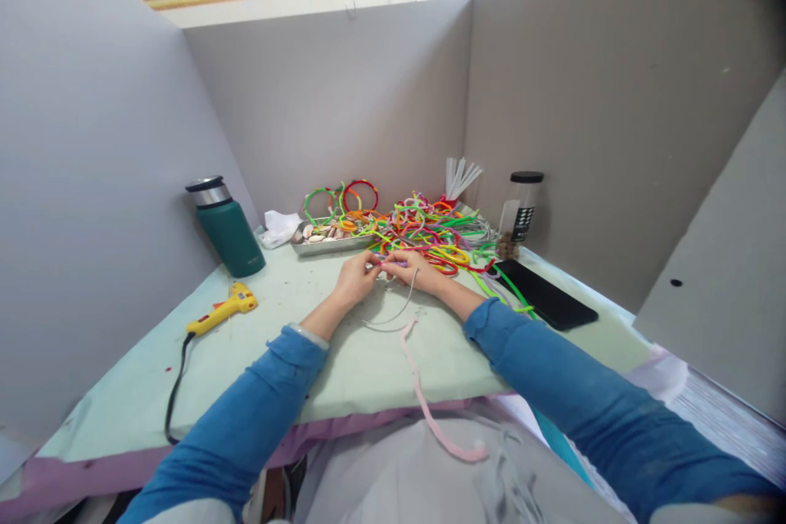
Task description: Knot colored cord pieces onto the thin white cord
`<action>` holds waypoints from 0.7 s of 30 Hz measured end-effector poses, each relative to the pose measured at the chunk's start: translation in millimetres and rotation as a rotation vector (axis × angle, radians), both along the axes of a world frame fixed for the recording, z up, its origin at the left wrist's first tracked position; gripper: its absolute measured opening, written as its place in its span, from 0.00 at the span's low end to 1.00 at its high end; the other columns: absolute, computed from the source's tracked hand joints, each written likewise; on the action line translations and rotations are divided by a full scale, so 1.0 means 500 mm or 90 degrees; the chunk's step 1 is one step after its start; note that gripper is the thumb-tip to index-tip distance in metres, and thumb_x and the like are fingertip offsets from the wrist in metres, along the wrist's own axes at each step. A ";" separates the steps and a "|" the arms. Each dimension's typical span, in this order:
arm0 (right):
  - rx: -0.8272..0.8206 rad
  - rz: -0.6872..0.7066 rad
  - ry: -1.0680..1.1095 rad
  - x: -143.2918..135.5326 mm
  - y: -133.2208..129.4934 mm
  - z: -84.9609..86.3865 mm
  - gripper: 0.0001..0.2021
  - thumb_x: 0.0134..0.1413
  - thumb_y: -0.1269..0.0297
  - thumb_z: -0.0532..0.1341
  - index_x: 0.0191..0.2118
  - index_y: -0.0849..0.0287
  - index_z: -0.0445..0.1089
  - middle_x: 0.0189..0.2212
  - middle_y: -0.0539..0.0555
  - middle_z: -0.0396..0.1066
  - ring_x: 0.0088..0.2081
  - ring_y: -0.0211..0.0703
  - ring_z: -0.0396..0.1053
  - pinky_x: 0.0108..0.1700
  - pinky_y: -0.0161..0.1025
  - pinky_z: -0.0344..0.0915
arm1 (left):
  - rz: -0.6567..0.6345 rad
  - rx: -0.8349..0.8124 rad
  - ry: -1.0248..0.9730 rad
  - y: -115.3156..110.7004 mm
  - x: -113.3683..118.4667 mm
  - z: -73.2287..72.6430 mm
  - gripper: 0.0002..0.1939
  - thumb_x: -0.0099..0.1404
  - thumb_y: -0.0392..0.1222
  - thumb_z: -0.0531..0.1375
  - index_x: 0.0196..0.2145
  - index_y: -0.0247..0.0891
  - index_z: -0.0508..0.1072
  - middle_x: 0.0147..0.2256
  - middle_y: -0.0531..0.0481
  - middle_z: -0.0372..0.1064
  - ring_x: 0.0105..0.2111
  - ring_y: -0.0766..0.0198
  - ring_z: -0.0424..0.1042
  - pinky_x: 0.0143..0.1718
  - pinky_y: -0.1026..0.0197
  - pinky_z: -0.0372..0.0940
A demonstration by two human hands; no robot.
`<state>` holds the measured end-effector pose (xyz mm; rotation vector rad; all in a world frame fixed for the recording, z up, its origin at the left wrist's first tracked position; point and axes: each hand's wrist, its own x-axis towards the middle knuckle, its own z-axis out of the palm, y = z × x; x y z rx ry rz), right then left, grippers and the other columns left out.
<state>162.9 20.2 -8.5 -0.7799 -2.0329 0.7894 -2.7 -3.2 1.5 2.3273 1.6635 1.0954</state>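
Over the middle of the table, my left hand (pixel 359 275) and my right hand (pixel 413 268) meet, fingertips almost touching. Both are closed in a pinch around a small magenta and purple strip (pixel 386 264), mostly hidden by the fingers. A thin grey wire (pixel 402 309) curves down from beside my right hand and bends back left above the tabletop. Below it, a pale pink fuzzy strip (pixel 418 385) trails over the table's front edge onto my lap. Just behind my hands lies a tangled heap of coloured fuzzy strips (pixel 423 221).
Left stand a green flask (pixel 230 233) and a yellow glue gun (pixel 222 309) with its black cord. A metal tray (pixel 335 246) of small pieces, coloured hoops (pixel 361 195) and white sticks (pixel 459 178) are behind. Right are a clear jar (pixel 521 213) and a black flat slab (pixel 546 295). Grey partitions enclose the table.
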 end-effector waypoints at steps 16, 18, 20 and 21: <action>0.002 -0.002 -0.015 0.000 0.005 -0.006 0.15 0.50 0.55 0.56 0.28 0.64 0.69 0.22 0.49 0.67 0.23 0.32 0.58 0.27 0.31 0.53 | -0.018 -0.025 0.020 0.003 -0.003 -0.002 0.07 0.58 0.42 0.56 0.31 0.36 0.70 0.31 0.51 0.72 0.26 0.68 0.66 0.30 0.65 0.59; 0.002 -0.002 -0.017 0.000 0.004 -0.005 0.15 0.50 0.55 0.56 0.28 0.64 0.69 0.22 0.49 0.67 0.23 0.32 0.58 0.27 0.31 0.54 | -0.025 -0.026 0.016 0.006 -0.004 -0.004 0.07 0.57 0.41 0.56 0.31 0.36 0.70 0.31 0.50 0.72 0.27 0.67 0.67 0.30 0.65 0.59; 0.002 -0.002 -0.020 0.001 0.003 -0.004 0.15 0.50 0.55 0.56 0.28 0.64 0.69 0.21 0.49 0.67 0.23 0.32 0.58 0.27 0.31 0.54 | -0.034 -0.030 0.009 0.008 -0.005 -0.007 0.06 0.57 0.41 0.56 0.31 0.36 0.70 0.30 0.50 0.72 0.27 0.67 0.68 0.30 0.65 0.60; 0.003 -0.002 -0.021 0.001 0.004 -0.005 0.15 0.50 0.55 0.57 0.28 0.64 0.69 0.21 0.49 0.66 0.23 0.32 0.58 0.28 0.31 0.54 | -0.038 -0.032 0.007 0.008 -0.005 -0.008 0.06 0.57 0.41 0.56 0.31 0.36 0.70 0.30 0.50 0.72 0.28 0.67 0.68 0.30 0.65 0.60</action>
